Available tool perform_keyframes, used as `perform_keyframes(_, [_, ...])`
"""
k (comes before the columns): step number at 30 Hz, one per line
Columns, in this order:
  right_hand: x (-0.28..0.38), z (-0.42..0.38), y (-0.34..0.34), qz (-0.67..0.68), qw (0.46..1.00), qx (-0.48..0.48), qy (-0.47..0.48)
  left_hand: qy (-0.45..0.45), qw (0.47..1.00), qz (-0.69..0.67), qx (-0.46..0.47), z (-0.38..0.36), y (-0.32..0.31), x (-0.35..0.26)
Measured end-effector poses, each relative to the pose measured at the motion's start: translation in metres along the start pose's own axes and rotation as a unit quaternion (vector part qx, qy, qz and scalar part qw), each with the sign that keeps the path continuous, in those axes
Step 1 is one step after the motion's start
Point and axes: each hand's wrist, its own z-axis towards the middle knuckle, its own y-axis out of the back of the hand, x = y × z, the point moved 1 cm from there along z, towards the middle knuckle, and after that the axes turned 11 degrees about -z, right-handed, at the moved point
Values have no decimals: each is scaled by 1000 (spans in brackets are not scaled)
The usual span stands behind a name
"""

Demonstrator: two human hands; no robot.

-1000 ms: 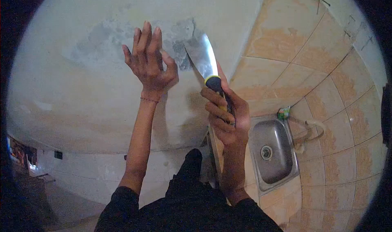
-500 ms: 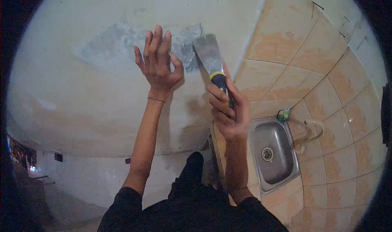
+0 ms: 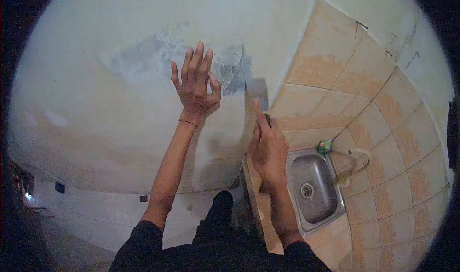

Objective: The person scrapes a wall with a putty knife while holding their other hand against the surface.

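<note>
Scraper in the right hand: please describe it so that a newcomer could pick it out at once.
Start at the steel sink and go up and left to the right hand. The scraper is in this hand, at the lower right end of the grey peeling patch on the wall. Its flat, straight-edged metal blade sets it apart from the rough patch.

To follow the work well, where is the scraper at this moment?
The head view shows the scraper right of centre, in the right hand, near the right end of the grey patch.
</note>
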Motion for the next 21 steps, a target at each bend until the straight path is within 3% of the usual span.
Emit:
perform_keyframes(1, [-1,-6,2,-5,999,34,-7,0,1000,-1,4,0,2,-1])
perform_keyframes(4, [10,4,18,14,996,-83,7,-7,1000,3,8,0,1,1])
perform_keyframes(10, [8,27,12,10,999,-47,9,-5,1000,-8,6,-1,2,0])
perform_keyframes(13, [5,5,-1,29,999,17,-23,10,1000,-4,11,0,2,-2])
perform_keyframes(16, [-10,-8,-18,143,989,-26,40,7,1000,-4,9,1,2,-1])
perform_keyframes(18, [-14,-10,-19,276,961,5,21,2,1000,-6,8,0,1,0])
perform_keyframes(20, [-5,-8,0,450,883,119,-56,3,1000,-5,7,-1,-1,2])
perform_keyframes(21, [-3,-7,-1,513,847,118,-79,0,1000,-6,7,-1,-2,3])
